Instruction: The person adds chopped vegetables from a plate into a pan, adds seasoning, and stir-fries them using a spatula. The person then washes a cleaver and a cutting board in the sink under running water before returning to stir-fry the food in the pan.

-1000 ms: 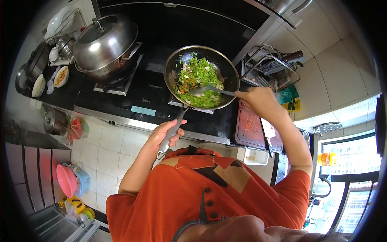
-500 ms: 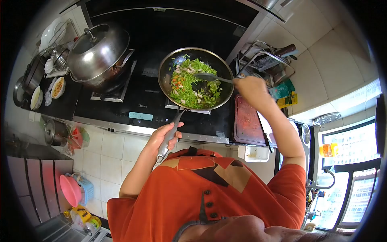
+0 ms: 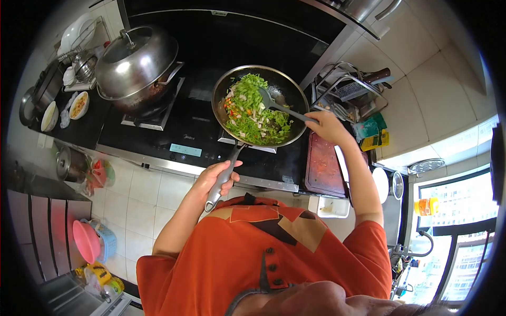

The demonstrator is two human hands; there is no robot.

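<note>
A frying pan sits over the right burner, its grey handle pointing toward me. My left hand is wrapped round that handle. In the pan lies a mix of chopped green vegetable, pale pieces of what looks like meat, and red and orange bits. My right hand grips the end of a grey spatula from the pan's right side. The spatula's head is among the food near the pan's middle, against a heap of greens, and its exact shape is partly covered.
A large lidded wok occupies the left burner of the black stove. Two bowls stand farther left. Right of the pan are a reddish cutting board, a knife and a rack with a grater and a cleaver.
The spatula's head has pushed the greens up and left into a heap, baring the pan's right side. My right hand has shifted slightly lower. My left hand keeps its hold.
</note>
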